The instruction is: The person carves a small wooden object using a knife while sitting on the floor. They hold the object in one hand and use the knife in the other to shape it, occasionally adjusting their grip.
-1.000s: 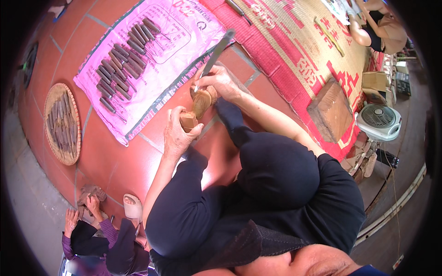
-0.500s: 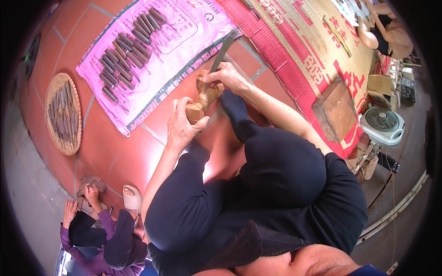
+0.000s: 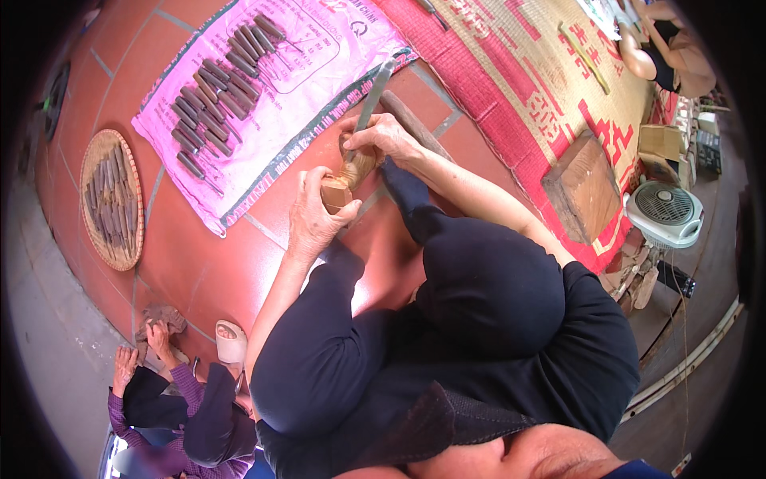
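Note:
A carved piece of light brown wood (image 3: 363, 166) with a blocky end stands between my hands, close to my dark-socked foot. My left hand (image 3: 309, 211) is wrapped round the block end. Pinched in my right hand (image 3: 388, 137) is a long flat grey metal file (image 3: 375, 94), slanting up and away from me. Its lower part meets the upper side of the carving, and my fingers hide the contact. On the floor just beyond my right wrist lies a brown wooden stick (image 3: 413, 124).
Several dark-handled carving tools (image 3: 211, 104) lie on a pink sack (image 3: 263, 172); more sticks fill a round woven tray (image 3: 140, 215). To the right are a mat (image 3: 511, 104), a wood block (image 3: 582, 188) and a fan (image 3: 664, 209). Other people sit at lower left and upper right.
The file and my right hand have shifted slightly left, and the file's far end has dropped back from the sack's corner. More of the wooden stick shows. My left hand stays put.

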The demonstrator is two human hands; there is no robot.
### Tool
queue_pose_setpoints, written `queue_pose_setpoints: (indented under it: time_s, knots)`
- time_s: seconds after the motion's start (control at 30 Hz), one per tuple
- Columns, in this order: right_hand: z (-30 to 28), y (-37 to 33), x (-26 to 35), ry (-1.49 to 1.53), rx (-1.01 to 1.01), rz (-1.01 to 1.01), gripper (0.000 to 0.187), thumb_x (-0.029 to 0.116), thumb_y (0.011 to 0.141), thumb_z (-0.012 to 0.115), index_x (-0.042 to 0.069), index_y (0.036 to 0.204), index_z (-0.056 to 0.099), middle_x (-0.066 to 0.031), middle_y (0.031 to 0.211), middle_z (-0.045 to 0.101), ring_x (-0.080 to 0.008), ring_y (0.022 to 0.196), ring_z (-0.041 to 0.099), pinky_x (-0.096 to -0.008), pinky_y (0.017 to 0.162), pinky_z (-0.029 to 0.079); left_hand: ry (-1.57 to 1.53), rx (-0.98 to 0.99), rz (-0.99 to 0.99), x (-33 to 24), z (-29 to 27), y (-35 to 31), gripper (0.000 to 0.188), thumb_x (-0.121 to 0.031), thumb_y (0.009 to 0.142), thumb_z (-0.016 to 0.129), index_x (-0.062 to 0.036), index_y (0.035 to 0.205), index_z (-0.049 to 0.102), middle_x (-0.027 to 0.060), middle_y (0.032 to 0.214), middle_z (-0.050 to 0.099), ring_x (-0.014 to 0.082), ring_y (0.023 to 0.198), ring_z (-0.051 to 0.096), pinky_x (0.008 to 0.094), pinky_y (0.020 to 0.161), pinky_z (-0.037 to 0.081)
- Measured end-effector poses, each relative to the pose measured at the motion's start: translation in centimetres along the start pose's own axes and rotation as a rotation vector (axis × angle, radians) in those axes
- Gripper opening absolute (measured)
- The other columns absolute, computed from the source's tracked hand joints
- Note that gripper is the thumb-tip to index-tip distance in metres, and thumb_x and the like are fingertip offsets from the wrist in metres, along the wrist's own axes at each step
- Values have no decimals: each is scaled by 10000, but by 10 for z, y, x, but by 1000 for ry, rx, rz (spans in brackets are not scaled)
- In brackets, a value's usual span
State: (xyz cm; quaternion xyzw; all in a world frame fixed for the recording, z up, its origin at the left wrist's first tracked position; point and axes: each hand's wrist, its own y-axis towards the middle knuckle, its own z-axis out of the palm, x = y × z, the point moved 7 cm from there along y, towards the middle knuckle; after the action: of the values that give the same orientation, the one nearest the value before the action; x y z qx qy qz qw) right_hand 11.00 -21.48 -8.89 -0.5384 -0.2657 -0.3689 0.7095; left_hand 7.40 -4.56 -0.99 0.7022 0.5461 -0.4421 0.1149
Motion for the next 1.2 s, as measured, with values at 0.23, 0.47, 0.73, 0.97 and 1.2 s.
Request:
queue_pose_setpoints:
  time_s: [0.23, 0.47, 0.73, 0.97, 1.2]
  knots:
    - [-5, 2, -1, 140, -77, 44, 273, 40, 705, 710, -42, 966, 700, -103, 863, 686, -166, 778, 640, -289, 730, 516, 56, 19, 78, -4, 2, 1, 613, -361, 676, 789, -114, 1148, 486, 118, 1036, 490, 328, 954, 583, 436, 779, 489]
    - [-8, 25, -15, -191, -48, -120, 271, 132, 702, 734, 16, 947, 725, -80, 836, 695, -156, 758, 644, -300, 694, 516, 115, -1, 105, -6, -2, -4, 627, -360, 665, 787, -101, 1154, 491, 140, 1046, 498, 360, 939, 585, 468, 770, 499]
    - [-5, 9, -18, 8, 70, -7, 331, 120, 711, 743, -30, 1002, 695, -66, 861, 689, -148, 850, 633, -303, 751, 502, 23, 9, 72, -9, 6, -1, 636, -344, 668, 772, -93, 1174, 480, 126, 1042, 495, 332, 965, 578, 440, 794, 482]
    - [-6, 4, -9, 12, 35, 26, 345, 134, 725, 737, -7, 1037, 694, -73, 902, 683, -148, 849, 625, -300, 789, 486, 49, -19, 101, -8, 2, -1, 643, -341, 657, 774, -96, 1178, 485, 118, 1046, 497, 321, 951, 586, 433, 788, 485]
    - [-17, 11, -11, -9, 11, -7, 349, 155, 744, 719, 0, 1056, 692, -80, 931, 686, -162, 878, 632, -294, 820, 483, 45, -6, 91, -12, 1, 1, 640, -332, 657, 782, -96, 1174, 489, 128, 1043, 501, 336, 941, 597, 445, 775, 495]
